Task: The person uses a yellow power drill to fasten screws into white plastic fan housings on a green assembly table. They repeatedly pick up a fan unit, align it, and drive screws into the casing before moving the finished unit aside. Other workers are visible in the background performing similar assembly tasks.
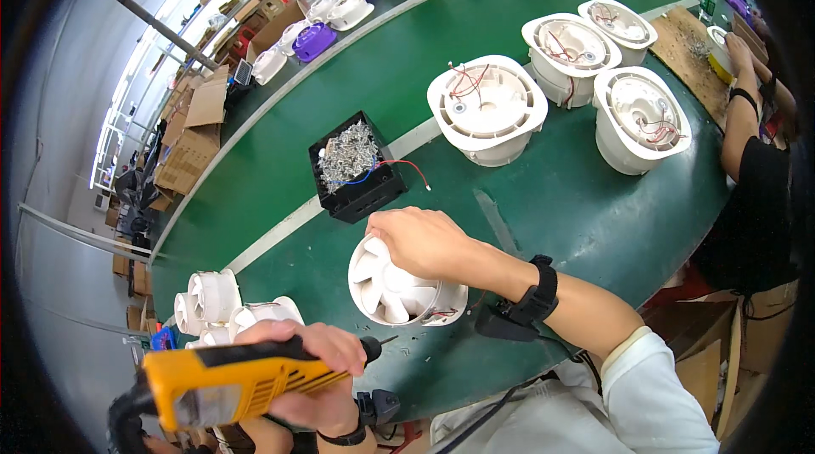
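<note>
My left hand [318, 373] is wrapped round a yellow and black electric screwdriver [246, 382], held up at the lower left with its thin bit pointing right. The bit ends close to a white plastic fan [397, 294] lying on the green table with its blades showing. Across the fan's far side lies my right hand [420, 242], fingers curled over the rim and partly hidden. Short wires show at the fan's near right edge. Just beyond it stands a black box [365, 195] heaped with small metal screws [348, 155]; a red and blue wire hangs over its edge.
Several white housings [488, 110] with red wires stand at the far right. More white fans [212, 297] sit at the left. Another person's arm [743, 114] works at a brown board [688, 55]. White and purple parts [314, 42] lie beyond the table, with cardboard boxes [191, 144] at left.
</note>
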`<state>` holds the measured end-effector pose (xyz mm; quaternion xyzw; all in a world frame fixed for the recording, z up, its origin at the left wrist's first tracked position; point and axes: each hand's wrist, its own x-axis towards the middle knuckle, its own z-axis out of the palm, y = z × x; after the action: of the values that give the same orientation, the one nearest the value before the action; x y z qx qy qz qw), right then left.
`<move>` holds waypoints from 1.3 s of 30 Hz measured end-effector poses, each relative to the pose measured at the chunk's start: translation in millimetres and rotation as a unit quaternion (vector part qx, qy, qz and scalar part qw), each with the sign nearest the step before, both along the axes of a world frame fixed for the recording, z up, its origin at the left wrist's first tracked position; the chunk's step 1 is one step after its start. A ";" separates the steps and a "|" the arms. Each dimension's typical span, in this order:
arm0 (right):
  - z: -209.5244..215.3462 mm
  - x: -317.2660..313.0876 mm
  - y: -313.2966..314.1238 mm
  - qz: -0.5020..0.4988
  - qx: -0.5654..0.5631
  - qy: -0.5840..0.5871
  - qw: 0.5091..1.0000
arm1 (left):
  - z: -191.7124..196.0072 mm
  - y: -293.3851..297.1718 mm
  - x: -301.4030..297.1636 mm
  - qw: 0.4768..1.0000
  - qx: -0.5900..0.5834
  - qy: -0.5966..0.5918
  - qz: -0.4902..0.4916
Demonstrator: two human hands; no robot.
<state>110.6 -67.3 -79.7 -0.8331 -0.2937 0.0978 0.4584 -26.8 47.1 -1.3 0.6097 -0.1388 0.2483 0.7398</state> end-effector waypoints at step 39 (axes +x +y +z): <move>32.9 9.2 -37.5 0.036 -0.032 0.315 0.948 | -41.1 62.8 10.0 0.991 -0.082 0.027 0.100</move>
<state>119.8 -104.8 -46.8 -0.7628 -0.1613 0.3808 0.4971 -16.8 109.9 -42.4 0.5644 -0.0361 0.3152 0.7621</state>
